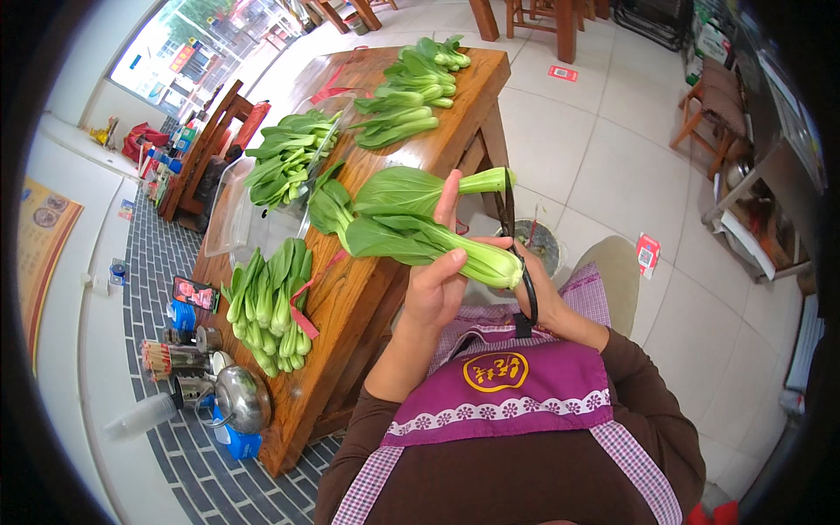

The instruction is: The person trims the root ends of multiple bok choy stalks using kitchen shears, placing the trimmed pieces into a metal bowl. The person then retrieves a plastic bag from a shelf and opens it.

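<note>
My left hand point(436, 289) grips a head of bok choy point(453, 246), its pale base pointing right. A single bok choy stalk with a broad leaf point(410, 190) runs beside it, crossing behind a raised finger. My right hand point(538, 289) has its fingers around the black handle of a pair of scissors point(530, 295). The dark blades point(505, 203) point away from me and cross the stalk's pale end. Whether they have cut into it, I cannot tell. Below the scissors, a round bucket point(554, 252) with scraps inside stands on the floor.
The wooden table point(367, 295) at left bears bok choy rows point(413, 92), a nearer bok choy pile point(269, 308), and a clear plastic tub point(226, 226) with more greens. A metal kettle point(243, 397) and a phone point(195, 293) stand along its left side. A stool point(715, 118) is at right.
</note>
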Tool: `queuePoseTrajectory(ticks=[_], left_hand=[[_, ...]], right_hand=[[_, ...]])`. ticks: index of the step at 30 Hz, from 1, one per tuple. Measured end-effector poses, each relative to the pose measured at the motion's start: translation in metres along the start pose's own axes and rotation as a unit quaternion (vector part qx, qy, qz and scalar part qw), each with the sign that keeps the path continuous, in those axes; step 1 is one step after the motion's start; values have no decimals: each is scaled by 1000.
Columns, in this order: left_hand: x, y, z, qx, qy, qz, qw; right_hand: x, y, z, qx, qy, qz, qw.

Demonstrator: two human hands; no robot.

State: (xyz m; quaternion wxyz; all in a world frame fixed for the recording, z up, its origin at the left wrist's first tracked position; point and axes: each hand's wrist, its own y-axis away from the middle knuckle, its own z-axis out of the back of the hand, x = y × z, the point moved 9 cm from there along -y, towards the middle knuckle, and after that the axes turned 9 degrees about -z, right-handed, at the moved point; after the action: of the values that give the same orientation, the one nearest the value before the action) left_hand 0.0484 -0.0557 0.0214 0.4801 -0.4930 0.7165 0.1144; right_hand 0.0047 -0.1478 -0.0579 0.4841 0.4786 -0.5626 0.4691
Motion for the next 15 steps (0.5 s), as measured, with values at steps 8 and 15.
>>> queuePoseTrajectory(ticks=[8, 15], left_hand=[[10, 4, -4, -17, 9, 21, 1000], [15, 7, -4, -21, 9, 42, 999]], right_hand=[[-6, 0, 1, 29, 74, 44, 996], [-1, 3, 8, -16, 31, 46, 998]])
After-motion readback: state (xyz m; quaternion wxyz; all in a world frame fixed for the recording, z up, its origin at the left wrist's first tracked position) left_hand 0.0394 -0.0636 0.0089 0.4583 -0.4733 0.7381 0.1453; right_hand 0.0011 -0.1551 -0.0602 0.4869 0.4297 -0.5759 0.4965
